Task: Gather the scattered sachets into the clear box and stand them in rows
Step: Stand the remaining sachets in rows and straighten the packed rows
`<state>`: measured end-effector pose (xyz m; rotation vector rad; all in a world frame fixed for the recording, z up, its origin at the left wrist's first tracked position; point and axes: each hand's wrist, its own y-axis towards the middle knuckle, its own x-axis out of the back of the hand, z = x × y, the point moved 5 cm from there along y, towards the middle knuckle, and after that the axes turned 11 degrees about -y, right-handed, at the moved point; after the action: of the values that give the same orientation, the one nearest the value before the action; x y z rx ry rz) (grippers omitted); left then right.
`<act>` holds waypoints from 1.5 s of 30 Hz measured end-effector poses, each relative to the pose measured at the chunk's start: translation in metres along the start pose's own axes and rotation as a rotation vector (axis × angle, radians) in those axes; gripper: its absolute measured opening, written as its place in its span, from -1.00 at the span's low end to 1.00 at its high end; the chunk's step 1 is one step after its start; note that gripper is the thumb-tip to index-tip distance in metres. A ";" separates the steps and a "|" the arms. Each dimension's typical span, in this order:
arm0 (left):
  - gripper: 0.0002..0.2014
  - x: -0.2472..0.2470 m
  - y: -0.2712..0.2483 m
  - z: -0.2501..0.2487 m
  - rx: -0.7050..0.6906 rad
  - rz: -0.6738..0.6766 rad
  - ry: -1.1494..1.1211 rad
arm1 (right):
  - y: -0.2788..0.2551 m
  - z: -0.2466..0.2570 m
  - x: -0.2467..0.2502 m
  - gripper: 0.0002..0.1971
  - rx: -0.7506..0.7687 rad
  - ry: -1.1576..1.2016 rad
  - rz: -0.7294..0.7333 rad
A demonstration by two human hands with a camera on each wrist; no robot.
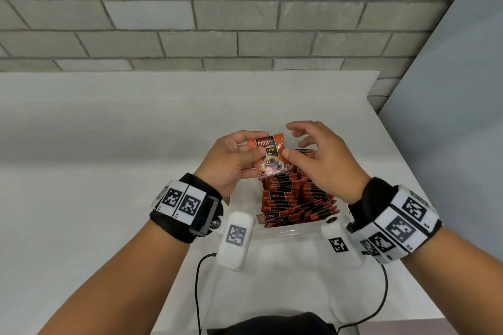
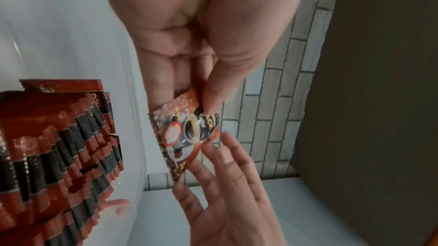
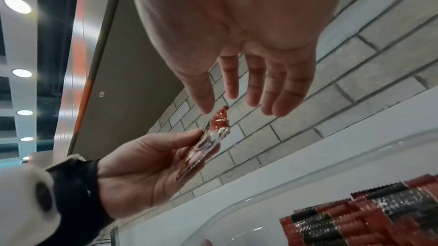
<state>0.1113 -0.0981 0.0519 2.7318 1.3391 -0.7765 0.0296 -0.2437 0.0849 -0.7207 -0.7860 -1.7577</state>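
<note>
Nearest the person, the clear box (image 1: 288,231) sits on the smooth white counter (image 1: 109,158) toward its right edge; its glossy see-through walls are hard to trace, and only the rounded near rim catches light. Inside stand rows of sachets (image 1: 295,200), thin flat foil packets in rust-red and black with zigzag-cut edges, packed upright face to back; the far ends of the rows are hidden behind the hands. Above the box the left hand (image 1: 234,160) pinches one loose sachet (image 1: 269,153) between thumb and fingers, its shiny front showing a coffee cup and partly readable lettering, the lower corner slightly crumpled. The right hand (image 1: 324,155) is spread, fingers relaxed and holding nothing, its thumb tip at the sachet's right edge; whether it truly touches is unclear. Both wrists wear black bands with blocky white marker tags. Beyond the counter's far edge rises a matte grey brick wall (image 1: 217,13).
</note>
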 end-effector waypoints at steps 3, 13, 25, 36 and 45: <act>-0.80 -0.007 -0.001 0.004 0.017 0.058 0.138 | 0.001 0.000 -0.005 -0.55 -0.011 0.088 0.105; -0.70 0.011 -0.003 0.025 0.294 -0.125 0.176 | -0.019 -0.017 -0.015 -0.87 -0.069 0.135 0.285; -0.30 0.018 -0.002 0.075 0.588 -0.284 -0.067 | -0.044 -0.023 -0.030 -0.91 0.035 -0.033 0.504; -0.67 0.006 0.004 0.087 0.589 -0.266 -0.111 | -0.050 -0.024 -0.046 -0.92 0.109 -0.286 0.574; -0.66 0.002 0.000 0.086 0.638 -0.284 -0.116 | -0.047 -0.020 -0.039 -0.81 0.125 -0.317 0.634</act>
<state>0.0754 -0.1153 -0.0242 2.8735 1.7155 -1.6041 -0.0063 -0.2258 0.0342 -1.0435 -0.7602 -1.0300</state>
